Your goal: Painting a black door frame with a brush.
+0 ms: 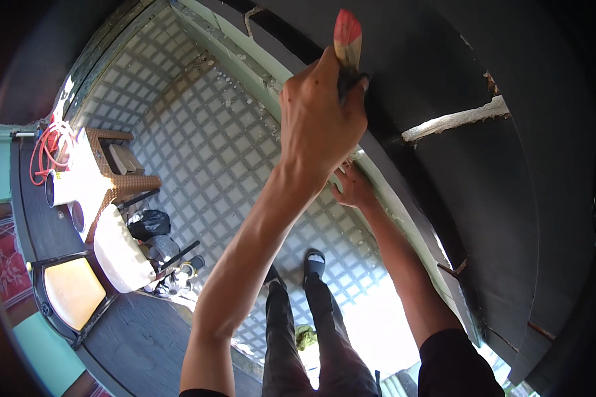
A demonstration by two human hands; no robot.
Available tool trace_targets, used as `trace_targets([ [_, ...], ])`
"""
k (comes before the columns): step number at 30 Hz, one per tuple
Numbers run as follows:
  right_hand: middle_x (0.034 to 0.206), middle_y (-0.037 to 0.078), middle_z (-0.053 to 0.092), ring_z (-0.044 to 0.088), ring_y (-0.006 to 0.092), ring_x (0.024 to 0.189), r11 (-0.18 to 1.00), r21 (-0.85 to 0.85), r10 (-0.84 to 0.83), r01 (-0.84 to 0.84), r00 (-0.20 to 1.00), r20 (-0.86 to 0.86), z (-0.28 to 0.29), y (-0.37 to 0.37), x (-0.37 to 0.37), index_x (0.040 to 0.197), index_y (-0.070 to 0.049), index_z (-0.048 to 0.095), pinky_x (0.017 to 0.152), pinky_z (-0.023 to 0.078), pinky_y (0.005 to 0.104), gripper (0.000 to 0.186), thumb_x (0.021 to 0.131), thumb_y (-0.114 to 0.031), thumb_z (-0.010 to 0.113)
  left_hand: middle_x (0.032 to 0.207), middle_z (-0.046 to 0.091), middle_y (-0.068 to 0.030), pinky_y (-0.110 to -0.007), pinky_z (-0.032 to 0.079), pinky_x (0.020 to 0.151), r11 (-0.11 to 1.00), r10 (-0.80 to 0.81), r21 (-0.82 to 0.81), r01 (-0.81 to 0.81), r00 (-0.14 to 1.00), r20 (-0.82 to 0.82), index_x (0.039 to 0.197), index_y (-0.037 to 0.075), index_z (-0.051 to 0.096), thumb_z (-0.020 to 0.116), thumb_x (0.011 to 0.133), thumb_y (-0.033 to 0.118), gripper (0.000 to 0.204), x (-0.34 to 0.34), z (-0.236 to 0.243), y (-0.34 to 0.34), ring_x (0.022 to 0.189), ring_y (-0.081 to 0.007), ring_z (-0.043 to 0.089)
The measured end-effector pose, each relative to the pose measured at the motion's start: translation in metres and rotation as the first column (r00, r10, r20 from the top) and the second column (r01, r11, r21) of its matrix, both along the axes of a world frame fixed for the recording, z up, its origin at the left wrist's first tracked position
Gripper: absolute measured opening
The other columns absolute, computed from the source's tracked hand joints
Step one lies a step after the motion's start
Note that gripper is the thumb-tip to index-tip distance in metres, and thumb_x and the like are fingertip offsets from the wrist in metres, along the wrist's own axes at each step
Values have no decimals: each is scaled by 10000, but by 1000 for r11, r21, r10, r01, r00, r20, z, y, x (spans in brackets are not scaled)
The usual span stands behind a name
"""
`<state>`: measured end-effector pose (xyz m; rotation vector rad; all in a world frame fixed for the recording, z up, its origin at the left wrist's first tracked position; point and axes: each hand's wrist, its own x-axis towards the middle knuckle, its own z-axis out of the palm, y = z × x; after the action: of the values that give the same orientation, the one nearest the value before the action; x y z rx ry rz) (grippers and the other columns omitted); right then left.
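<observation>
Red-ended wooden handle (347, 36), upper centre, clenched in left hand (321, 109); working end mostly hidden. Black surface (437, 66), right of frame, looks largely coated; pale strip (453, 120) there seems left to cover. Right hand (357, 188), centre, fingers spread, gripping nothing, beside pale-green ledge (389, 198); contact unclear. Beyond: patterned floor (198, 126).
</observation>
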<state>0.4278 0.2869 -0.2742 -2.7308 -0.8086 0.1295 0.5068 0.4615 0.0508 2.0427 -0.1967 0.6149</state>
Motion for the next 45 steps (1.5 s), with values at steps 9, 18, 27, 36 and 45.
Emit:
trace_targets([
  [9, 1621, 134, 278, 287, 311, 1468, 986, 150, -68, 79, 994, -82, -64, -56, 9, 1339, -52, 600, 1227, 224, 444, 604, 858, -415, 565, 711, 667, -205, -422, 537, 606, 934, -223, -319, 159, 959, -175, 967, -2, 599, 690, 819, 22, 176, -32, -6, -58, 715, -408, 696],
  [18, 1589, 143, 323, 340, 333, 1433, 998, -56, -17, 24, 991, 129, 20, -17, 2, 1310, -40, 614, 1212, 271, 454, 581, 816, -345, 641, 745, 700, -174, -370, 549, 605, 969, -24, -242, 39, 998, 63, 988, -8, 625, 707, 808, 18, 200, -3, 2, 4, 669, -346, 716],
  [27, 1577, 190, 313, 311, 329, 1453, 981, -164, 122, -106, 989, 89, -13, -38, 8, 1332, -30, 581, 1230, 234, 443, 584, 845, -352, 597, 706, 664, -190, -418, 511, 584, 953, -91, -294, 71, 994, -56, 917, -15, 584, 716, 775, 5, 195, 4, -16, -24, 627, -387, 671],
  [36, 1645, 138, 246, 223, 284, 1515, 979, -200, 0, -28, 991, -137, 44, -13, 12, 1500, -63, 406, 1250, 147, 435, 680, 902, -367, 516, 763, 656, -190, -447, 497, 590, 987, 158, -66, -148, 967, 200, 927, -9, 570, 712, 792, 0, 196, 35, -5, 7, 659, -415, 647],
  [45, 1570, 216, 311, 346, 348, 1427, 959, 257, -76, 117, 984, -164, -9, -51, 19, 1455, -57, 455, 1221, 259, 450, 751, 817, -406, 645, 821, 626, -141, -423, 526, 566, 940, -177, -251, 231, 959, 221, 994, 15, 586, 740, 817, 8, 235, -22, -25, -43, 654, -337, 659],
])
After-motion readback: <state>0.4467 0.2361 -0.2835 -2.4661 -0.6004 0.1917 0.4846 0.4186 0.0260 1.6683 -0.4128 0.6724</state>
